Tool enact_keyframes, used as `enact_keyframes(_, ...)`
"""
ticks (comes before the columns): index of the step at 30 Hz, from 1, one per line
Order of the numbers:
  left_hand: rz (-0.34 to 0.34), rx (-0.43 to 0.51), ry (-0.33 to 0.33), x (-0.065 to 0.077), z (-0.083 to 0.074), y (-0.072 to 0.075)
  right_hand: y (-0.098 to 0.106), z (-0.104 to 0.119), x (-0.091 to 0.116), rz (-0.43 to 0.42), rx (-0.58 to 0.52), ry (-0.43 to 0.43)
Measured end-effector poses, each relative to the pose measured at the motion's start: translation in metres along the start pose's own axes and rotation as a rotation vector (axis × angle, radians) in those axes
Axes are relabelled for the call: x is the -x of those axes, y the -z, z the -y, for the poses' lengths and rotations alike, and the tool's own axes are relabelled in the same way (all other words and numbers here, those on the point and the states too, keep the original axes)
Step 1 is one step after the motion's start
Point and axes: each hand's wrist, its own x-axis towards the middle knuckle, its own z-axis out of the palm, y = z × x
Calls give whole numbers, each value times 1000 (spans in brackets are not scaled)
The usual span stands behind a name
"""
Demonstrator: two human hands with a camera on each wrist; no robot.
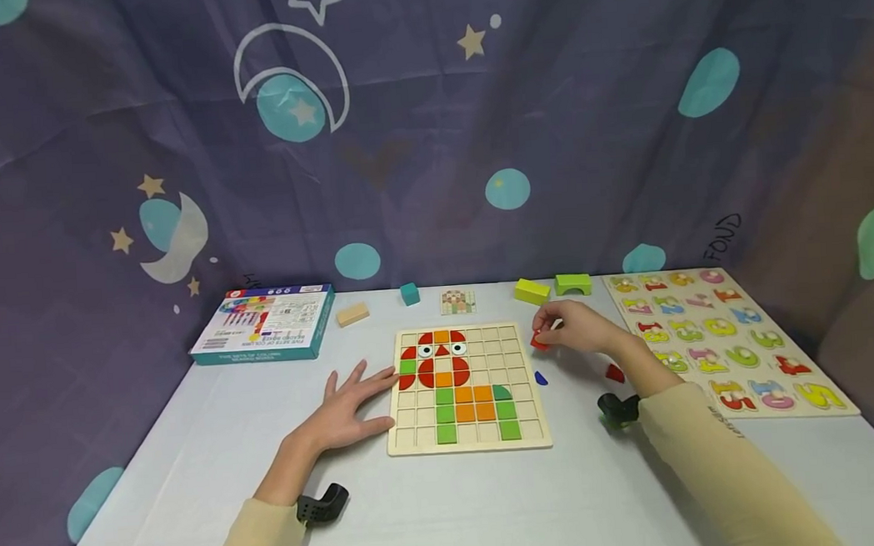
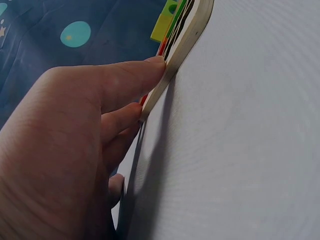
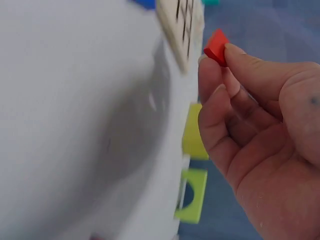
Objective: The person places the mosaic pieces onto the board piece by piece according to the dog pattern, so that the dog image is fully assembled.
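Observation:
A square wooden grid board [image 1: 470,447] lies mid-table, with red, orange, green and eye-printed tiles forming an animal-like figure. My left hand [image 1: 344,412] is spread at its left side; in the left wrist view, fingertips touch the board's edge [image 2: 175,62]. Thumb and fingertips of my right hand [image 1: 579,329] pinch a small red tile [image 3: 217,46], held above the table just off the board's right edge. A blue rounded tile [image 1: 540,378] lies beside the board under that hand. Farther right, near the right wrist, rests another red tile [image 1: 614,373].
Behind the board sit a small picture card [image 1: 457,303], a teal cube [image 1: 410,294], a plain wooden block [image 1: 353,314], a yellow-green block [image 1: 532,291] and a green arch block [image 1: 573,284]. A boxed set [image 1: 260,325] lies left, a number puzzle board [image 1: 811,363] right.

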Motion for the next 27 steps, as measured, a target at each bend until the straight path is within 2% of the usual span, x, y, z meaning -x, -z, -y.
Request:
enact_keyframes(5,-16,-11,-13,-1,2,0,-13,14,-15,6,-44,53)
enact_keyframes(10,3,-4,4,0,0,2,-26,20,-26,22,-69,78)
enact_keyframes(20,7,-5,6,-1,0,1,-38,29,-43,39,-51,49)
enact_keyframes(27,4,11,-1,-1,0,2,-43,39,-50,59,-71,78)
